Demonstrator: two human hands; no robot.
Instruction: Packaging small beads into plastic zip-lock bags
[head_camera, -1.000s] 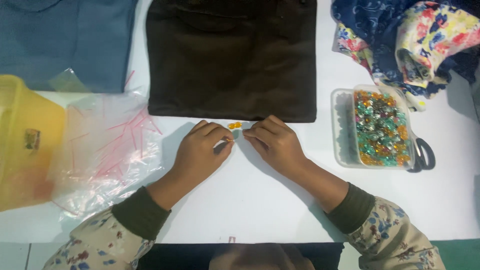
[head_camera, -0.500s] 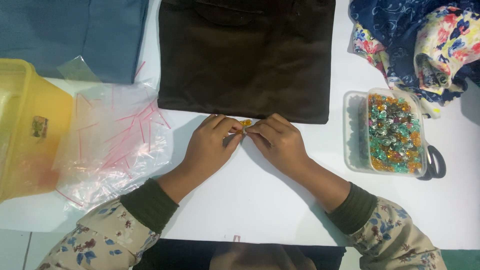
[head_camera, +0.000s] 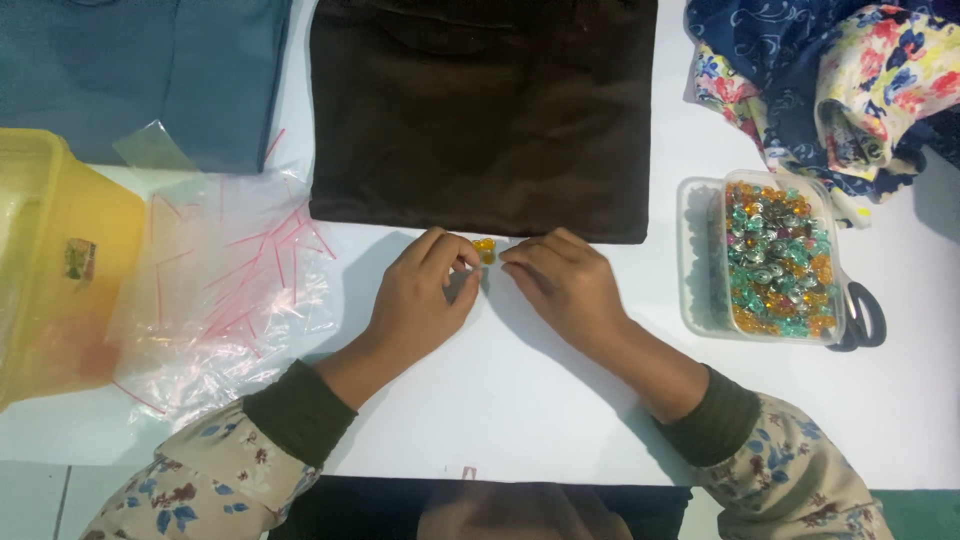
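Observation:
My left hand (head_camera: 425, 295) and my right hand (head_camera: 562, 283) rest on the white table (head_camera: 520, 390), fingertips almost meeting just below the edge of a dark brown cloth (head_camera: 480, 110). Between the fingertips sits a small orange bead piece (head_camera: 485, 249). The left fingers pinch it; the right fingertips lie close beside it, curled, and whether they touch it is unclear. Both sleeves are floral with dark green cuffs.
A clear plastic box (head_camera: 700, 260) of mixed coloured beads stands at the right, black scissors (head_camera: 862, 315) beside it. Small clear bags with red strips (head_camera: 230, 290) lie left, next to a yellow container (head_camera: 60, 270). Blue cloth (head_camera: 140, 70) and floral fabric (head_camera: 840, 80) lie at the back.
The view has shifted slightly. My hands stay together at the brown cloth's edge, and the right fingertips have drawn a little away from the orange bead.

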